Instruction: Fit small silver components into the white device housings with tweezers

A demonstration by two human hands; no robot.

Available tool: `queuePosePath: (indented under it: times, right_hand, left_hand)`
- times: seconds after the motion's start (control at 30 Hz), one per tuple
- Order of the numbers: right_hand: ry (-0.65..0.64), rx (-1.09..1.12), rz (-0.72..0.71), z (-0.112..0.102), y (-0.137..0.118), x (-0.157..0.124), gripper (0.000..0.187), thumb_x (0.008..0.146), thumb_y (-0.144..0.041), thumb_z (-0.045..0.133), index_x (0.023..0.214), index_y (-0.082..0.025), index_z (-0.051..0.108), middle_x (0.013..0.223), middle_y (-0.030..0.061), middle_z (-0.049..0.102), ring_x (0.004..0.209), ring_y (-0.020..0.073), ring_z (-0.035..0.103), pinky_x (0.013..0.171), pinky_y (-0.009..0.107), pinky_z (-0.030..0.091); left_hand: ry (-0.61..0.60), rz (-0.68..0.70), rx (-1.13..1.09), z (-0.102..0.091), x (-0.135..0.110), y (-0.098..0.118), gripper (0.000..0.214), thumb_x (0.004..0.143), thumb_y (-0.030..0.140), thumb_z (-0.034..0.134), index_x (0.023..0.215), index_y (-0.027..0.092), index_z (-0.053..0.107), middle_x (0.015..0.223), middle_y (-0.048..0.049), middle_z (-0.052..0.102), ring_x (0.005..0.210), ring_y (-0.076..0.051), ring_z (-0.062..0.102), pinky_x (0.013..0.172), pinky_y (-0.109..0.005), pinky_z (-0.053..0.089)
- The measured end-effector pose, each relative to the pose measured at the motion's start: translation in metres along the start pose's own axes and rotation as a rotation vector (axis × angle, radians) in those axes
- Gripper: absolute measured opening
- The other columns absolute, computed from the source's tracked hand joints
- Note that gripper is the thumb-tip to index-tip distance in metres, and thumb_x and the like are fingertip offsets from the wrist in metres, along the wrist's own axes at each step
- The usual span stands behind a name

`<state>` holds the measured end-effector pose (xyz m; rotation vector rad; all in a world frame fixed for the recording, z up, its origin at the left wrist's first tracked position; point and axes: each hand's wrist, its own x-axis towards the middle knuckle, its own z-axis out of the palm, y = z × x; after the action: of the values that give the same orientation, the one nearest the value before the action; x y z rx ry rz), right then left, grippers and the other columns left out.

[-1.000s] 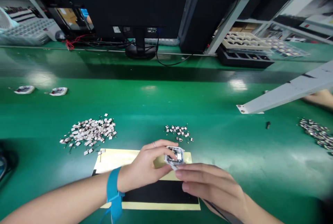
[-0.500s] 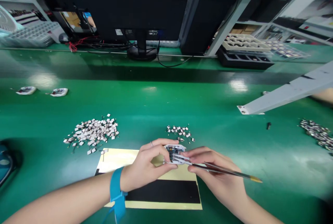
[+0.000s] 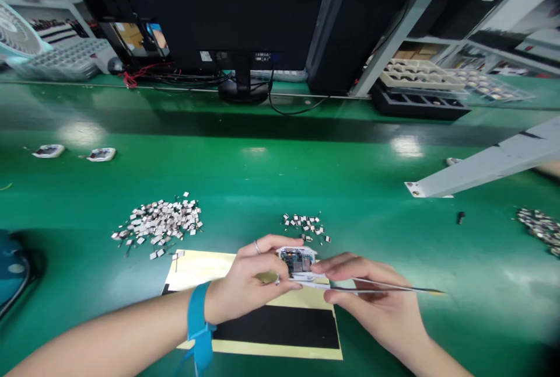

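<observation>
My left hand [image 3: 251, 272], with a ring and a blue wrist strap [image 3: 199, 321], is closed on a small white housing with an exposed circuit board [image 3: 298, 261]. It grips the housing by its left side. In my right hand [image 3: 371, 289] is a pair of metal tweezers [image 3: 389, 288], their tips at the near edge of the housing. A fingertip of this hand lies at the board's right side. Whether the tips pinch anything is too small to tell. Beneath both hands lies a yellow sheet with a black band [image 3: 280, 325].
Small pale parts with short leads form a large pile [image 3: 161, 220] at left and a smaller pile [image 3: 304, 224] beyond my hands. Two open housings [image 3: 101, 154] lie farther left. A grey metal post [image 3: 481, 161] slants in from the right; a monitor [image 3: 227, 15] stands behind.
The tweezers have dropped from above the board to the housing's near edge and now lie flatter. More of the board shows. The whole view has shifted slightly.
</observation>
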<state>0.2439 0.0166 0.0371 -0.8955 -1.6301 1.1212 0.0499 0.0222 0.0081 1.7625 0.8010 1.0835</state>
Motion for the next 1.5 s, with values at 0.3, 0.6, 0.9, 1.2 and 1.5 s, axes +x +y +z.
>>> queuePosePath:
  times: [0.3,0.6,0.9,1.2,1.5]
  right_hand:
    - [0.036,-0.108,-0.126,0.006,-0.003,-0.003,0.026,0.064,0.0,0.067,0.08,-0.02,0.065,0.079,0.0027,0.069,0.073,0.0156,0.065,0.067,0.024,0.056]
    - [0.039,-0.011,-0.068,0.003,-0.002,-0.008,0.027,0.066,-0.001,0.065,0.083,-0.022,0.062,0.081,0.002,0.067,0.076,0.0166,0.065,0.066,0.028,0.056]
    - [-0.059,-0.102,-0.161,-0.001,-0.008,-0.007,0.03,0.065,0.004,0.064,0.085,-0.018,0.062,0.084,0.0029,0.068,0.077,0.0148,0.065,0.069,0.022,0.055]
    - [-0.102,-0.127,-0.173,-0.003,-0.009,-0.007,0.032,0.065,0.005,0.063,0.087,-0.018,0.063,0.087,0.0035,0.068,0.079,0.0168,0.065,0.069,0.024,0.056]
    - [-0.07,-0.08,-0.158,-0.001,-0.007,-0.007,0.031,0.065,0.004,0.064,0.086,-0.019,0.063,0.085,0.003,0.068,0.077,0.0168,0.066,0.068,0.025,0.056]
  left_hand:
    - [0.022,0.138,-0.001,0.002,0.003,-0.003,0.008,0.07,0.012,0.065,0.065,0.013,0.059,0.106,-0.0118,0.057,0.092,-0.018,0.06,0.076,-0.024,0.051]
    - [0.04,0.147,-0.01,-0.001,0.004,-0.001,0.011,0.065,0.016,0.07,0.071,0.013,0.062,0.1,-0.0128,0.062,0.084,-0.018,0.063,0.075,-0.024,0.052]
    - [0.045,0.091,-0.078,-0.001,0.005,-0.003,0.019,0.059,0.016,0.074,0.073,0.012,0.062,0.096,-0.0132,0.065,0.082,-0.018,0.064,0.071,-0.02,0.053]
    - [0.047,0.085,-0.087,0.0,0.004,-0.004,0.019,0.059,0.018,0.075,0.072,0.013,0.061,0.094,-0.0126,0.065,0.082,-0.018,0.064,0.071,-0.022,0.053]
    - [0.037,0.097,-0.097,0.0,0.003,-0.006,0.022,0.059,0.019,0.075,0.075,0.013,0.061,0.097,-0.0124,0.065,0.083,-0.018,0.064,0.071,-0.022,0.053]
